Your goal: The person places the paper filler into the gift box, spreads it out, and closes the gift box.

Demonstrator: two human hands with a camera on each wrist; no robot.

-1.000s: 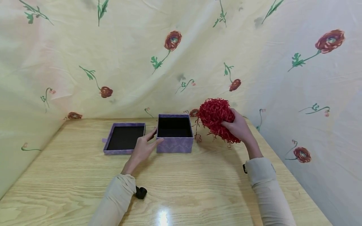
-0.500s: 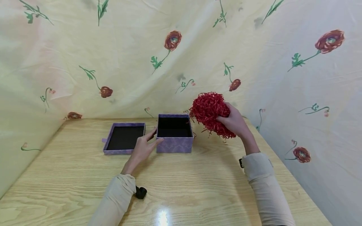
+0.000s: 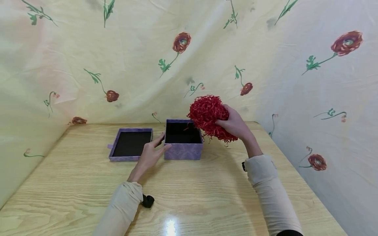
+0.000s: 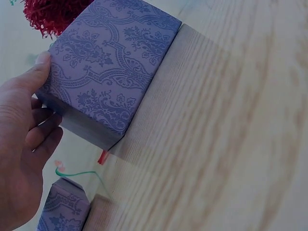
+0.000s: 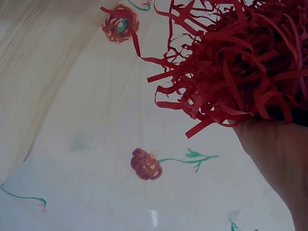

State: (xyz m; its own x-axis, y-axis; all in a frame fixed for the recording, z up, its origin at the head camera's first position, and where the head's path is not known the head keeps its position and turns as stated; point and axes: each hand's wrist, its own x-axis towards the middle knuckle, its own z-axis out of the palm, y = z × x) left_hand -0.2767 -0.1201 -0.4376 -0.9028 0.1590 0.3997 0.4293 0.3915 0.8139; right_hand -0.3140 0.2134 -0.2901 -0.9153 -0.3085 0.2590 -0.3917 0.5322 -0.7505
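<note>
A purple patterned box [image 3: 183, 151] with a black inside stands on the table, its top uncovered. My left hand [image 3: 150, 155] holds its left side, the thumb at the front corner and the fingers along the side wall; the left wrist view shows the box's embossed front [image 4: 106, 67] close up. In my right hand [image 3: 236, 125] is a big bundle of red shredded paper [image 3: 206, 113], gripped above the table at the box's right rim. Loose strands hang over the opening. In the right wrist view, the paper [image 5: 245, 62] hides most of the fingers.
The shallow purple lid [image 3: 124, 159] lies inside up, left of the box, partly behind my left hand. A small red strip [image 4: 102, 156] shows beside the box's lower corner. A flower-printed cloth [image 3: 141, 59] hangs behind the wooden table [image 3: 189, 193] and along its sides.
My right hand has carried the red shredded paper leftward and slightly up, from right of the box to its right rim. The left hand and the box have stayed in place.
</note>
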